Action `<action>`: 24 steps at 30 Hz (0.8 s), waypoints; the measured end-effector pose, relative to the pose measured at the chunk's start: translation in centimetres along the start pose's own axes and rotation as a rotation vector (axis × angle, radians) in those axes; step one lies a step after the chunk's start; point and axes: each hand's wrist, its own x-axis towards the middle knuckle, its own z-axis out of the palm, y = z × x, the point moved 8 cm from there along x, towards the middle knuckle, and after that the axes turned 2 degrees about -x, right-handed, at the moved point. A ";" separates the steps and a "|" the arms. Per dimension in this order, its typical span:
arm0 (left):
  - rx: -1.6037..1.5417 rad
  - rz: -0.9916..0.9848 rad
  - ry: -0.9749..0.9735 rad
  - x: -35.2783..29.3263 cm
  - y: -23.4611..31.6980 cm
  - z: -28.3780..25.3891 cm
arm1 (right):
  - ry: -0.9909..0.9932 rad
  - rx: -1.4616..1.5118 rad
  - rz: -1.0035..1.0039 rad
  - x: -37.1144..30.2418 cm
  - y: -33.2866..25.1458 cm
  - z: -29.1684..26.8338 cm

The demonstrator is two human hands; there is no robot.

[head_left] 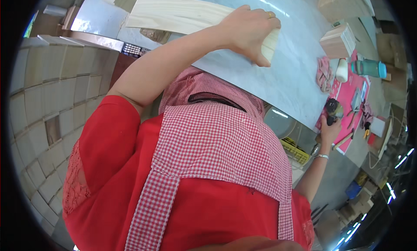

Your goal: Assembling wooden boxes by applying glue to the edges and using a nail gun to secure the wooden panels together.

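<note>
My left hand (249, 32) is closed over the right end of a long pale wooden board (178, 13), fingers over the far edge and thumb at the near one. The board slants across the white worktable (213, 60), its left part above a wooden block (155, 35). Far to the right, my right hand (331, 128) is closed around a dark, round-ended tool (333, 108) at the table's right corner. What kind of tool it is does not show clearly. Next to it is a pink mat (349, 99) with hand tools.
Wooden stacks (338, 42) stand at the back right. Near them are a pink cloth (324, 73), a white roll-shaped item (342, 70) and a green bottle (369, 68) with a blue cap. Stacked wood blocks (56, 99) form a wall at left. A yellow crate (294, 152) sits below the table.
</note>
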 end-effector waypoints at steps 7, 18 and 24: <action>0.008 -0.016 -0.070 0.4 -0.2 0.3 | -0.076 0.113 0.005 2.4 3.8 0.9; 0.079 0.040 -0.059 0.0 -0.2 0.5 | -0.283 0.669 -0.410 -1.2 -17.8 -17.5; 0.099 0.062 -0.043 -0.2 0.0 0.7 | -0.419 0.483 -0.658 -2.2 -25.7 -20.5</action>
